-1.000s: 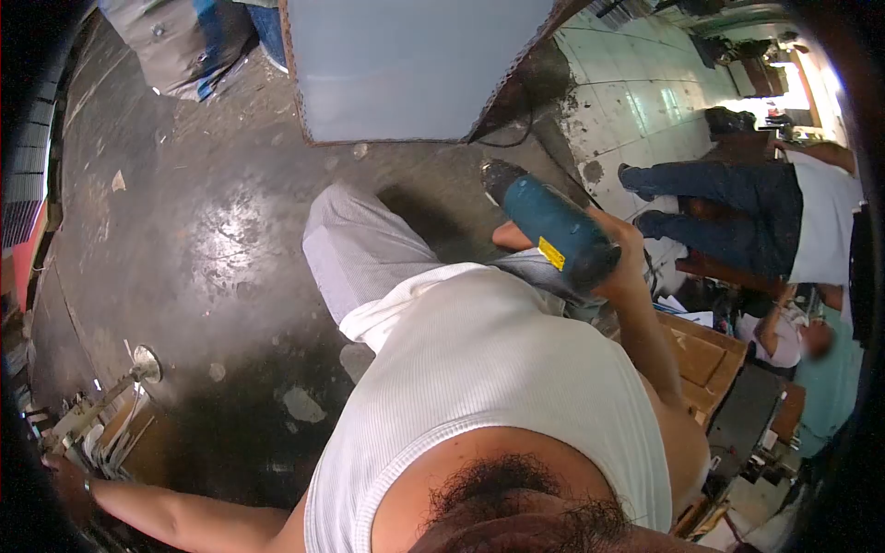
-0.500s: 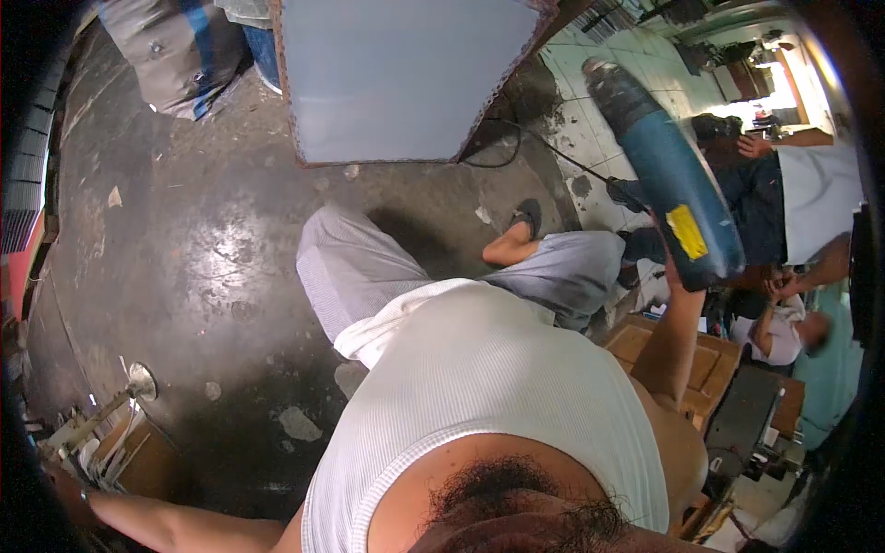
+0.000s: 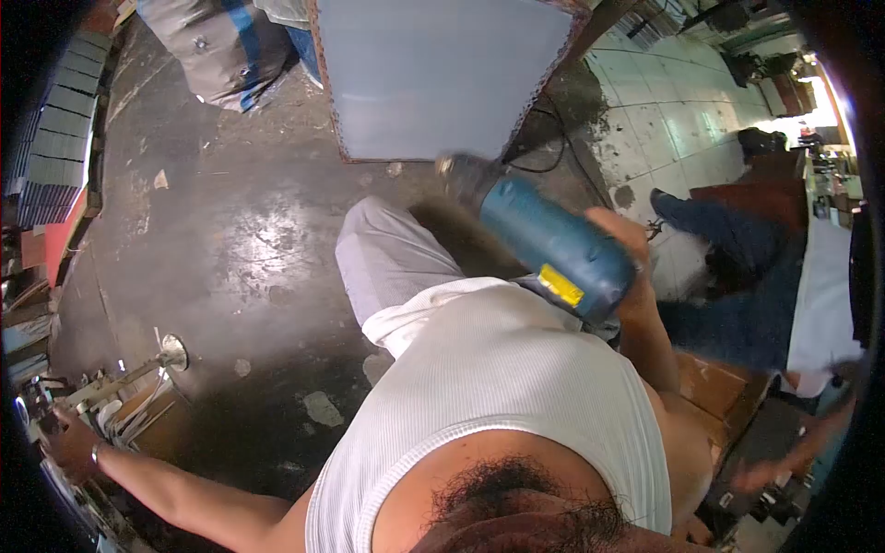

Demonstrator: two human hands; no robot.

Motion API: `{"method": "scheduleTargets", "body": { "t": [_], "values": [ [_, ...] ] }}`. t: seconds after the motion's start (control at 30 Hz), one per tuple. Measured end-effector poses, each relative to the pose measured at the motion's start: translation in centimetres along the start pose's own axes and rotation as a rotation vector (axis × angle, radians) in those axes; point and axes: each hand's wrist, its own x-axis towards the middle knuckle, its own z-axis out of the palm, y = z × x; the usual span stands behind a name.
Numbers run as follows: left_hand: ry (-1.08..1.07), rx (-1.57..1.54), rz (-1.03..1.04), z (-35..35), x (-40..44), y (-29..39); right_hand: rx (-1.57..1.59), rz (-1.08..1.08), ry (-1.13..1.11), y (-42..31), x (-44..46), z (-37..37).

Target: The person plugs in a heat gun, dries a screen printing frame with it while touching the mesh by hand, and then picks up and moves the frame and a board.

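Note:
My right hand (image 3: 629,253) grips a blue power tool (image 3: 553,240) with a dark, slightly blurred nose and a yellow label. It is held above my right knee, the nose pointing up and left toward a grey panel (image 3: 442,78) with a rough brown edge. My left arm stretches out to the far left. There, my left hand (image 3: 72,447), with a band at the wrist, is at a cluttered low surface (image 3: 120,405). Its fingers are dark and partly lost among the items, so I cannot make out whether they hold anything.
A grey sack (image 3: 217,51) with a blue stripe lies at the upper left. A black cord (image 3: 544,168) loops beside the panel. At the right, another person's dark trousers (image 3: 737,313) and blurred hand (image 3: 770,470) are close to my right arm. A wooden piece (image 3: 710,387) lies near my elbow.
The blue tool has swung left and its nose has come down, closer to my lap. My left hand shows more fully at the left. The other person's legs and hand have shifted.

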Motion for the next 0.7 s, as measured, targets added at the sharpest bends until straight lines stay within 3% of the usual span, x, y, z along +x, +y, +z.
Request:
{"method": "scheduleTargets", "body": {
  "t": [0.1,0.2,0.3,0.33,0.43,0.57,0.7],
  "values": [
    [0.324,-0.179,0.037,-1.2,-0.9,2.1,0.114,-0.015,-0.032,-0.4,0.6,0.3],
    [0.418,-0.713,-0.023,-3.3,-7.3,12.3,0.105,0.03,-0.027,-1.7,2.0,-0.7],
    [0.083,-1.173,-0.101,-10.2,-18.1,24.9,-0.058,-0.006,0.019,-2.0,3.3,-1.9],
    [-0.325,-1.022,-0.005,-14.8,-21.3,27.9,-0.076,-0.06,0.061,-1.6,3.4,-2.2],
    [-0.865,-1.356,0.232,-27.5,-27.1,35.7,-0.103,-0.045,0.138,-2.2,3.6,-3.5],
    [-1.214,-1.569,0.653,-40.1,-29.6,39.2,-0.037,-0.175,0.241,-1.3,4.5,-2.7],
    [-1.416,-1.53,1.106,-42.8,-34.6,42.5,-0.058,-0.079,0.079,-0.2,2.2,-0.3]
  ]
}}
